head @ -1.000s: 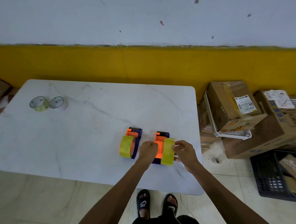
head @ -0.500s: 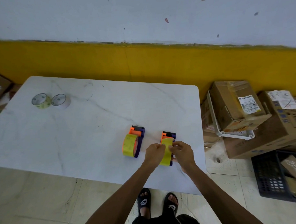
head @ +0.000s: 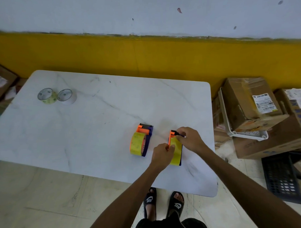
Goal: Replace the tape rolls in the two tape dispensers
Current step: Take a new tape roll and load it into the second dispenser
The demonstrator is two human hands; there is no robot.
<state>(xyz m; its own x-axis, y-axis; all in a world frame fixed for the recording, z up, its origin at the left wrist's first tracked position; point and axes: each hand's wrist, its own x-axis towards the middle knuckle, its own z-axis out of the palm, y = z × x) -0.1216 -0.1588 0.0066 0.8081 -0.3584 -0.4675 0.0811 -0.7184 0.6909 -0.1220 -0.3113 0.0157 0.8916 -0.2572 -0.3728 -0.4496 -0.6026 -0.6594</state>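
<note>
Near the white worktop's [head: 95, 132] front right edge, the left hand [head: 162, 155] pinched the right dispenser's [head: 175, 148] yellow roll while the right hand [head: 189, 138] closed its grip on the dispenser's top end. The other dispenser [head: 141, 141] stood just beside; two spare rolls [head: 57, 96] lay far left.

place: packing/storage room | cues: labelled cardboard boxes [head: 251, 103], black crate [head: 283, 177], marble table [head: 95, 132]

Both hands [head: 162, 154] on rt dispenser [head: 175, 148], 2nd dispenser [head: 141, 141] just left, on table [head: 89, 129].
</note>
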